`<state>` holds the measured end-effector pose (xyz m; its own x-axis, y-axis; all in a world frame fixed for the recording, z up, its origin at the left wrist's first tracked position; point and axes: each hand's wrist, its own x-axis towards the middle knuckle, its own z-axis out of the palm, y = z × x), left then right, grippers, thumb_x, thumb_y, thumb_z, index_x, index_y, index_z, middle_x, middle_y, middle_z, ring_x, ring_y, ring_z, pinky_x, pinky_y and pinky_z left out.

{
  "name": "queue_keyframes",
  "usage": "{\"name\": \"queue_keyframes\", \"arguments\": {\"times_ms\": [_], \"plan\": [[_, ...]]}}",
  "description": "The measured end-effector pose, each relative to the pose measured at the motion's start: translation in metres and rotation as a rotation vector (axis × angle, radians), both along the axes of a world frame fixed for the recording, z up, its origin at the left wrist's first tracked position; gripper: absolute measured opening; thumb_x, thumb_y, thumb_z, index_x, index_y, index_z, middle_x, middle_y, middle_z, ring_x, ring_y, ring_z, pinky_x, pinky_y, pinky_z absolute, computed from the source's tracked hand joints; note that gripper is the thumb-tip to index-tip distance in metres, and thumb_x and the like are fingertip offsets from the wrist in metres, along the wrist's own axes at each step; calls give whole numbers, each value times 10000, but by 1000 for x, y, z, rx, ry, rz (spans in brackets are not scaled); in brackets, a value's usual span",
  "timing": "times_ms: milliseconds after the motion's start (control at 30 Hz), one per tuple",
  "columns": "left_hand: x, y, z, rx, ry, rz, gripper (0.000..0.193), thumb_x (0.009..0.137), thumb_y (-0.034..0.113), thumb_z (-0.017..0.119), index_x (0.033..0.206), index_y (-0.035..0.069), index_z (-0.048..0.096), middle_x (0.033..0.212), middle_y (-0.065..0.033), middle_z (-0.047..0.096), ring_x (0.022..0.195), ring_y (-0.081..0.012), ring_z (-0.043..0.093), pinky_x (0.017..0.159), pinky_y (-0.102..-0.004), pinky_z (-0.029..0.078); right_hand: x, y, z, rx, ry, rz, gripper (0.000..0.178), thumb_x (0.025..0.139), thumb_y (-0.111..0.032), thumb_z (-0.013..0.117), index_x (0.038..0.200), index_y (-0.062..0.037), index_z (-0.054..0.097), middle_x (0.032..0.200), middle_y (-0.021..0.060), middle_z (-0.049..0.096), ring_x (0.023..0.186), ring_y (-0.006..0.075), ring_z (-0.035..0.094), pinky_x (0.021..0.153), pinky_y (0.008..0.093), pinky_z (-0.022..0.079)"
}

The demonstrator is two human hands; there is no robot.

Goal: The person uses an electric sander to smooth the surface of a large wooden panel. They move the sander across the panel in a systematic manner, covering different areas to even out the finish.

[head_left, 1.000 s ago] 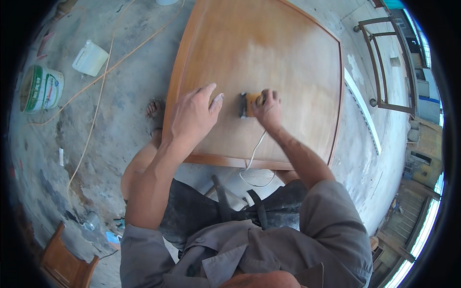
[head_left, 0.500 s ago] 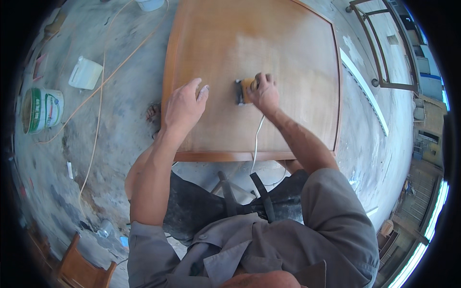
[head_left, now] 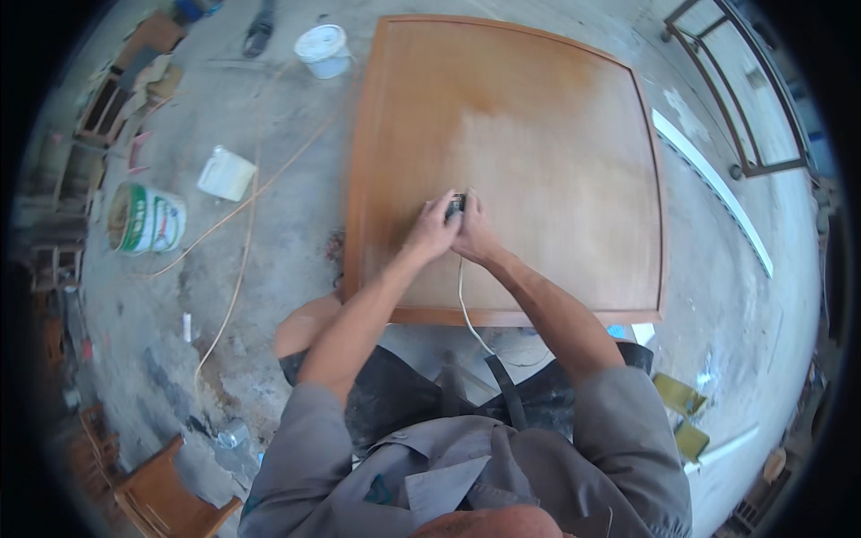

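Note:
A square wooden panel (head_left: 556,233) with a raised brown rim lies in front of me. Its lower middle is pale and dusty, while the upper part keeps a darker brown tone. On it, left of centre, is a corded power sander (head_left: 458,203), mostly covered by my fingers. My left hand (head_left: 432,229) is closed on the sander's left side. From the right, my right hand (head_left: 475,231) wraps round it, the two hands touching. A white cord (head_left: 464,300) runs from under my hands over the panel's near rim toward my lap.
Left of the panel stand a white lidded bucket (head_left: 323,51), a whitish jug (head_left: 226,173) and a green-and-white bucket (head_left: 148,218). An orange hose (head_left: 244,260) crosses the floor. At right are a white strip (head_left: 717,193) and a wheeled metal frame (head_left: 749,90). A wooden chair (head_left: 170,493) stands lower left.
My left hand, earlier open above the panel, has come right and closed on the sander. The sander has turned in my right hand. The view has shifted, showing more of the panel's far edge.

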<state>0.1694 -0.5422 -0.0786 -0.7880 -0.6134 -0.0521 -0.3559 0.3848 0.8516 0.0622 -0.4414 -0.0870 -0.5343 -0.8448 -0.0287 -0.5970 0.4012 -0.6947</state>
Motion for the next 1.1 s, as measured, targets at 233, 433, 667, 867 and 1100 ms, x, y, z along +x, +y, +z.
{"name": "queue_keyframes", "arguments": {"times_ms": [233, 433, 667, 867, 1100], "plan": [[10, 41, 31, -255, -450, 276, 616, 738, 248, 810, 1268, 151, 512, 1267, -144, 493, 1212, -376, 525, 867, -555, 570, -97, 153, -36, 98, 241, 40, 761, 860, -295, 785, 1469, 12, 446, 1438, 302, 495, 1353, 481, 450, 1145, 529, 389], [77, 48, 29, -387, -577, 277, 468, 794, 253, 765, 1198, 139, 557, 1209, -99, 523, 1190, -353, 536, 855, -538, 566, -152, 241, -90, 413, 556, -425, 724, 1013, -400, 547, 1565, 18, 338, 1591, 272, 379, 1496, 432, 326, 1234, 521, 263], [115, 22, 21, -598, -433, 271, 336, 795, 238, 757, 1086, 118, 639, 1113, -85, 579, 1093, -345, 584, 845, -511, 555, -177, 245, -111, 329, 703, -490, 645, 1062, -422, 418, 1598, -69, 354, 1642, 180, 358, 1540, 355, 284, 1259, 534, 186], [80, -24, 28, -635, -347, 240, 250, 810, 184, 745, 1031, 101, 661, 1057, -105, 604, 1034, -364, 608, 824, -495, 551, -207, 244, -113, 290, 722, -444, 622, 1072, -379, 395, 1620, -96, 317, 1673, 131, 320, 1561, 332, 244, 1268, 529, 158], [43, -76, 24, -620, -371, 274, 253, 845, 242, 727, 1053, 117, 654, 1087, -102, 619, 1032, -359, 619, 842, -482, 524, -204, 246, -110, 278, 699, -427, 618, 1070, -370, 403, 1617, -95, 322, 1669, 133, 326, 1560, 330, 249, 1264, 541, 167]]}}
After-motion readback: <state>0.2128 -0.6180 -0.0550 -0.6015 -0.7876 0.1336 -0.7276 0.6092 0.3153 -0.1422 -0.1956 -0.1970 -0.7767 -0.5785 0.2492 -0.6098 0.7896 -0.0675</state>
